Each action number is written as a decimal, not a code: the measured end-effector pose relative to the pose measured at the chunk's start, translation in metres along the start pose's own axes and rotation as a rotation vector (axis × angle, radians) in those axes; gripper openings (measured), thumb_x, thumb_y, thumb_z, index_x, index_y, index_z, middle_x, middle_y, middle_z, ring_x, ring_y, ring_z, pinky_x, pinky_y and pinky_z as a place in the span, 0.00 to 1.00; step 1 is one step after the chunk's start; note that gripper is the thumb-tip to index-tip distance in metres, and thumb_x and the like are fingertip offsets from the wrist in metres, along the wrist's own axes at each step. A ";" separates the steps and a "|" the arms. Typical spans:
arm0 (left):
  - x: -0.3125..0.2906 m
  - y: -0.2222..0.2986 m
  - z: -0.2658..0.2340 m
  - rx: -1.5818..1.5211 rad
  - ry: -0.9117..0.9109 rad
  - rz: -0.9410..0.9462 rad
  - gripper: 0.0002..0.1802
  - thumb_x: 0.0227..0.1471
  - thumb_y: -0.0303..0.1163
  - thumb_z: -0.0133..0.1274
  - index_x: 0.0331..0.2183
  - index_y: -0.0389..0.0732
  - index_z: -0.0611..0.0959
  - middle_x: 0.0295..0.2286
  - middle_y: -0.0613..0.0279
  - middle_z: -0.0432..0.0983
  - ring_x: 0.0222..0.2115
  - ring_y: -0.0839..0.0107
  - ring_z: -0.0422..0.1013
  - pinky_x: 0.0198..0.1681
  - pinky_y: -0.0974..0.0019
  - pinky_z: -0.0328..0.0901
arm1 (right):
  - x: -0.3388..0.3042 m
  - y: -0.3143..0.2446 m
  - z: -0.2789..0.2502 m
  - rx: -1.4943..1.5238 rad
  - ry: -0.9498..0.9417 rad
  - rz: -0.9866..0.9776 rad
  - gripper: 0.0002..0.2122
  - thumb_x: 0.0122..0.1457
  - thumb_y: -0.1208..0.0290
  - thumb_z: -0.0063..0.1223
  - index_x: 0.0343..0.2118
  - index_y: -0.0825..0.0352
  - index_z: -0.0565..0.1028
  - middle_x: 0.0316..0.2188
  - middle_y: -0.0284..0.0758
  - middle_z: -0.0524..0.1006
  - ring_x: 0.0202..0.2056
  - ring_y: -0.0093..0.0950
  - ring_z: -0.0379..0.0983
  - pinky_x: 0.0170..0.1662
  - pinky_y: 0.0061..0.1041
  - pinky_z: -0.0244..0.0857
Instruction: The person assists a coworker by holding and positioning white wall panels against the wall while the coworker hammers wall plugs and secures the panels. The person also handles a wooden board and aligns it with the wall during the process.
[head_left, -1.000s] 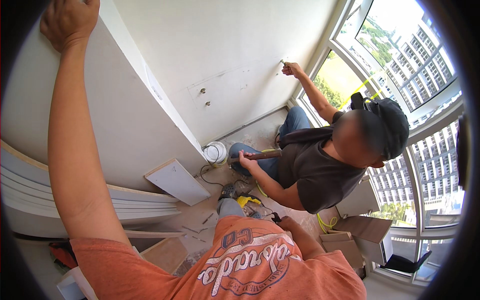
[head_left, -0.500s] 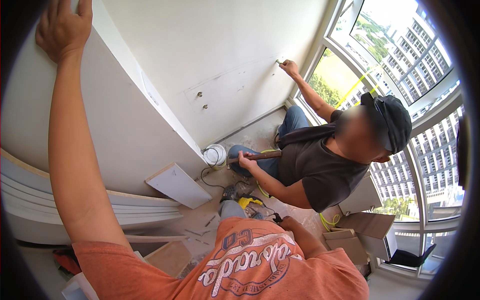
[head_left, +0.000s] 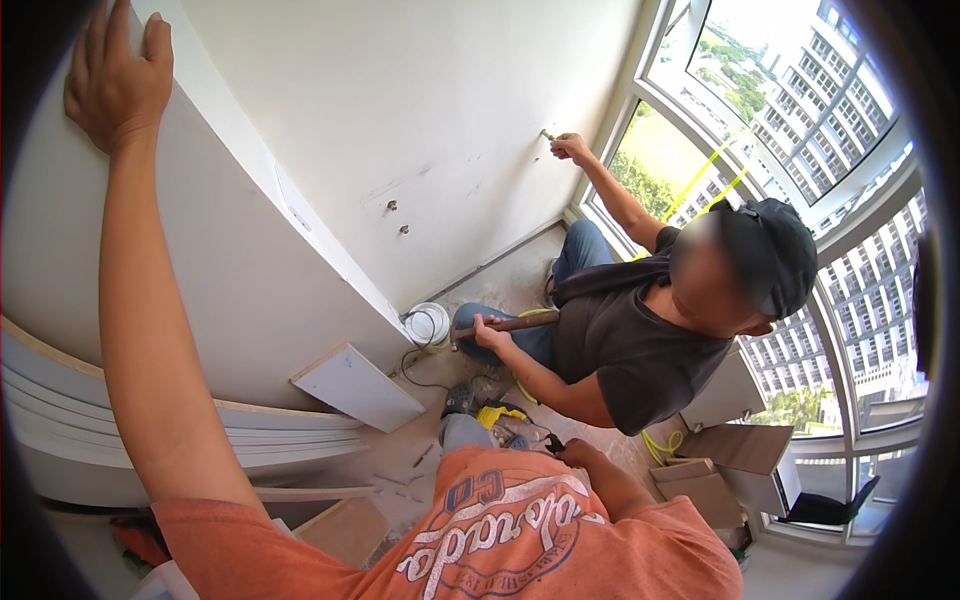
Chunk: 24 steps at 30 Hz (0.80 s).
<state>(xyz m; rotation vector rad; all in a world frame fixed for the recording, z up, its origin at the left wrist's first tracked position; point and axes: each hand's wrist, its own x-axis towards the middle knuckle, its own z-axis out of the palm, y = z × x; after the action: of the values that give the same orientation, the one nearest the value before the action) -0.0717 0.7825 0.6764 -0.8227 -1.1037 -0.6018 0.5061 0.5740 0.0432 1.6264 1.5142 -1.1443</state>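
My left hand [head_left: 118,85] rests with its fingers stretched out on the upper part of a tall white panel [head_left: 190,220], its thumb apart along the edge. Low by my side, my right hand [head_left: 574,453] is closed round a small black thing [head_left: 554,443] whose kind I cannot make out. Beyond it, near my foot, lies a yellow and black power tool [head_left: 498,414]. A co-worker in a black cap [head_left: 775,250] sits by the wall. One of their hands [head_left: 570,148] holds a small metal bolt [head_left: 546,134] at the wall; the other grips a hammer [head_left: 525,321].
Two metal anchors [head_left: 392,205] stick out of the white wall. A white bucket [head_left: 428,325] and a loose board [head_left: 358,386] stand below. Long white boards [head_left: 280,437] are stacked at left. Cables cross the dusty floor. Windows and a wooden box [head_left: 735,450] are at right.
The view has shifted slightly, so the wall and co-worker sit a little lower and left. My left thumb now stands farther from the fingers. The co-worker's hand stays at the wall.
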 end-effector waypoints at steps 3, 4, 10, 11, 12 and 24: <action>0.000 0.001 -0.001 0.005 -0.023 -0.007 0.23 0.50 0.52 0.41 0.48 0.61 0.68 0.50 0.74 0.62 0.51 0.72 0.58 0.50 0.57 0.53 | 0.004 0.003 -0.001 0.017 -0.005 0.004 0.21 0.45 0.51 0.48 0.20 0.69 0.76 0.19 0.41 0.75 0.24 0.35 0.73 0.31 0.32 0.64; 0.000 0.001 -0.001 0.004 -0.033 -0.007 0.23 0.50 0.52 0.41 0.48 0.61 0.68 0.50 0.75 0.61 0.51 0.72 0.57 0.50 0.56 0.52 | 0.005 0.003 0.000 -0.004 0.008 -0.003 0.20 0.45 0.52 0.47 0.19 0.69 0.76 0.17 0.40 0.75 0.23 0.35 0.73 0.31 0.31 0.64; 0.007 0.009 -0.015 0.241 -0.068 0.073 0.19 0.51 0.44 0.44 0.45 0.52 0.72 0.47 0.69 0.66 0.46 0.72 0.63 0.46 0.64 0.59 | -0.008 -0.001 -0.007 0.028 -0.037 -0.020 0.20 0.47 0.52 0.47 0.25 0.70 0.76 0.23 0.43 0.75 0.28 0.35 0.73 0.33 0.32 0.65; 0.006 0.006 -0.012 0.234 -0.063 0.070 0.19 0.51 0.44 0.44 0.45 0.52 0.72 0.47 0.69 0.66 0.46 0.72 0.63 0.46 0.64 0.59 | -0.008 0.000 -0.005 0.035 -0.034 -0.019 0.20 0.47 0.52 0.47 0.25 0.70 0.76 0.23 0.43 0.75 0.28 0.35 0.73 0.33 0.32 0.65; 0.004 -0.004 -0.005 0.307 -0.130 0.084 0.20 0.50 0.48 0.43 0.46 0.59 0.70 0.48 0.74 0.65 0.48 0.73 0.61 0.47 0.63 0.57 | -0.007 0.002 -0.002 -0.003 0.034 -0.022 0.21 0.47 0.51 0.47 0.26 0.70 0.76 0.24 0.43 0.75 0.28 0.36 0.73 0.33 0.32 0.65; 0.001 -0.020 0.006 0.192 -0.147 0.110 0.22 0.49 0.51 0.44 0.47 0.62 0.69 0.47 0.78 0.65 0.49 0.73 0.60 0.48 0.62 0.56 | -0.002 -0.013 0.000 0.036 -0.063 -0.069 0.22 0.47 0.50 0.46 0.27 0.70 0.76 0.23 0.43 0.75 0.27 0.37 0.73 0.31 0.32 0.65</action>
<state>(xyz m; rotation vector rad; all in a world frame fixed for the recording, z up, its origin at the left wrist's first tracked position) -0.0897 0.7761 0.6834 -0.7632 -1.2207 -0.3414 0.4937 0.5752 0.0465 1.5571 1.5278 -1.2550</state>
